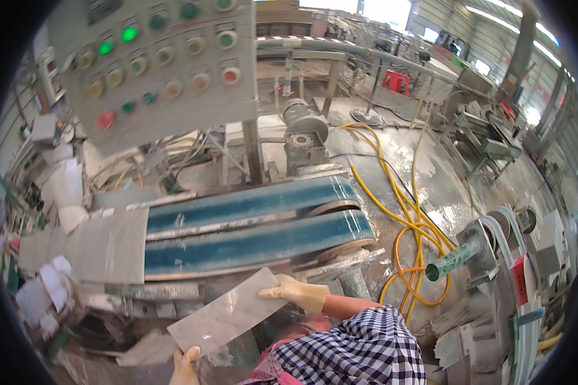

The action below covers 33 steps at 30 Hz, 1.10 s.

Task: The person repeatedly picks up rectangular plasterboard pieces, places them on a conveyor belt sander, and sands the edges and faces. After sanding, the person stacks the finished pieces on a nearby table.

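I hold a pale grey rectangular stone tile between both hands, tilted, in front of the near side of a belt conveyor. My left hand, in a cream rubber glove, grips its lower left end, thumb on the upper face. At the upper right end, my right hand, gloved alike, is closed on the edge with the thumb on top; its other fingers are hidden beneath. Beyond the tile run two blue conveyor belts. A wide grey slab lies across their left part.
A control panel with lit green and red buttons stands over the far left. A motor sits behind the belts. Yellow hoses loop over the wet floor to the right, near a green cylinder on a machine. White scraps pile at left.
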Each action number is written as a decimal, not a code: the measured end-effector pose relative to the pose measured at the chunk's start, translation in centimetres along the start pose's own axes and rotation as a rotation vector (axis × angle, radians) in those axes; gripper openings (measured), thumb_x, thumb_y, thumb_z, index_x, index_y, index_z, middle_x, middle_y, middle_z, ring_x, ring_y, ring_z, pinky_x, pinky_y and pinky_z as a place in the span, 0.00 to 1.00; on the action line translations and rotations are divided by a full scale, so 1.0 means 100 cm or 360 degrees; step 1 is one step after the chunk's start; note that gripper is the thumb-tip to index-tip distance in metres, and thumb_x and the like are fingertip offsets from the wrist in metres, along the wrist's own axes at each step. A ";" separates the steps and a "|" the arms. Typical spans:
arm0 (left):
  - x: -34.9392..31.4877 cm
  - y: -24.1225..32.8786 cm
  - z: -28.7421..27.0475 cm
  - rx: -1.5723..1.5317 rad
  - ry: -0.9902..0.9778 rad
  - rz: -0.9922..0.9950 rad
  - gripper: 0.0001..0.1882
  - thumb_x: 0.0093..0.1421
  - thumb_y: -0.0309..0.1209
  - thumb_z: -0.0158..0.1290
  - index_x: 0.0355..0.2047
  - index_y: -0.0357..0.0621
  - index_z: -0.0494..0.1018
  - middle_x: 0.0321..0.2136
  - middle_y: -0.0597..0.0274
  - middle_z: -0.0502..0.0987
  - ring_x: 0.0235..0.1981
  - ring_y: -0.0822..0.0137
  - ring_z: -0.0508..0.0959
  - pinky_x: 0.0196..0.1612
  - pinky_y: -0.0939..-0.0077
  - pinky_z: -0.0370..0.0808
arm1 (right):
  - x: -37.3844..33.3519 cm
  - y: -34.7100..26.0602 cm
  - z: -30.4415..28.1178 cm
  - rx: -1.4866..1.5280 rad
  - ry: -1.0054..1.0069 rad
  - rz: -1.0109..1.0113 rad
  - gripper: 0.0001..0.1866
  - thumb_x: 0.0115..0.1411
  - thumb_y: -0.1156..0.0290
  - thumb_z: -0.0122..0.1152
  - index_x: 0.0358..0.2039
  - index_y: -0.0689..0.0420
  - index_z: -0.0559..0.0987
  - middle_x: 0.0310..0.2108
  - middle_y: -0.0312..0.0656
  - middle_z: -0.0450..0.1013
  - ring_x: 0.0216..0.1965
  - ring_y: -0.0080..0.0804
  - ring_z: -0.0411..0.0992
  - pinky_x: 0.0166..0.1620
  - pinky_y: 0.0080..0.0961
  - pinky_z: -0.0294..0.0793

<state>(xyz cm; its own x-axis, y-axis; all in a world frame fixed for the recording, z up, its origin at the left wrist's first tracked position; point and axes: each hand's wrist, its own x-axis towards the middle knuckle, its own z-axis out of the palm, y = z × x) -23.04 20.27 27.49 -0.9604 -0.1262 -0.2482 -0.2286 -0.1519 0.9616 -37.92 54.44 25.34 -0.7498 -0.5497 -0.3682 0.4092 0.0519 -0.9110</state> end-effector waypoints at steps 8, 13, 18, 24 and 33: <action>-0.340 -0.069 0.017 -0.0508 0.1243 -0.0307 0.37 0.57 0.39 0.56 0.66 0.40 0.63 0.57 0.55 0.73 0.59 0.63 0.71 0.63 0.71 0.64 | -0.081 0.073 0.173 -0.0328 -0.0864 0.0152 0.24 0.65 0.63 0.62 0.55 0.67 0.75 0.50 0.43 0.77 0.50 0.30 0.76 0.55 0.28 0.73; -0.490 -0.114 0.019 -0.0499 0.1691 -0.0476 0.45 0.53 0.47 0.64 0.64 0.31 0.63 0.57 0.45 0.73 0.59 0.55 0.71 0.62 0.66 0.66 | -0.120 0.108 0.298 -0.0408 -0.1142 0.0526 0.25 0.62 0.65 0.64 0.54 0.69 0.74 0.49 0.47 0.76 0.50 0.34 0.76 0.54 0.31 0.74; -0.565 -0.151 0.012 -0.0730 0.2145 -0.0390 0.44 0.51 0.42 0.67 0.63 0.31 0.65 0.55 0.45 0.74 0.58 0.56 0.72 0.61 0.65 0.66 | -0.121 0.139 0.420 -0.0655 -0.1442 0.0613 0.26 0.62 0.66 0.64 0.57 0.66 0.72 0.52 0.46 0.75 0.52 0.36 0.74 0.54 0.31 0.74; -0.601 -0.163 -0.020 -0.1036 0.2378 -0.0078 0.40 0.51 0.38 0.64 0.62 0.31 0.66 0.55 0.50 0.75 0.58 0.57 0.73 0.62 0.65 0.66 | -0.094 0.166 0.534 -0.0887 -0.1811 0.0628 0.27 0.61 0.64 0.65 0.57 0.66 0.72 0.52 0.45 0.75 0.53 0.36 0.74 0.58 0.33 0.71; -0.604 -0.131 -0.152 -0.1079 0.2652 -0.0095 0.46 0.50 0.43 0.65 0.64 0.29 0.63 0.58 0.45 0.73 0.60 0.53 0.71 0.64 0.62 0.64 | -0.017 0.183 0.725 -0.0924 -0.2026 0.0698 0.26 0.60 0.66 0.67 0.56 0.65 0.75 0.51 0.44 0.77 0.51 0.34 0.76 0.55 0.32 0.74</action>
<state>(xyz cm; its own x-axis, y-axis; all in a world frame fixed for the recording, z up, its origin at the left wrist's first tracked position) 40.36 14.97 28.05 0.2969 -0.7922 -0.5331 0.2557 -0.4720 0.8437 8.54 -4.17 22.75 0.4577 -0.7346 -0.5008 -0.0147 0.5569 -0.8304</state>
